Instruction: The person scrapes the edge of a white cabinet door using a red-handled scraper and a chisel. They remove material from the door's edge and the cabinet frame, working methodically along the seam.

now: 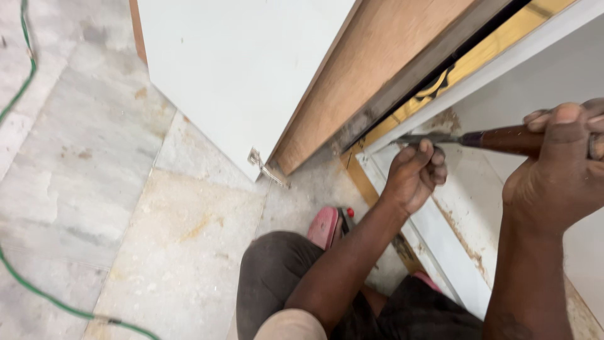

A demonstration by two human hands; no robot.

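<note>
Marble floor [94, 164] lies open left of both hands [415, 173] gripping chisel [465, 138].

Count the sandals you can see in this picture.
1. A pink sandal lies on the stone floor just above the person's knee, left of the left hand. A second may be hidden.

Bright, even daylight; sharp focus.

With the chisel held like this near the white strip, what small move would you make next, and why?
Probably push the chisel a little further along the edge of the white strip. The right hand grips the wooden handle, the left hand steadies the metal blade near its tip, and the tip already lies at the strip beside the brass-coloured trim. Rough residue shows close by.
</note>
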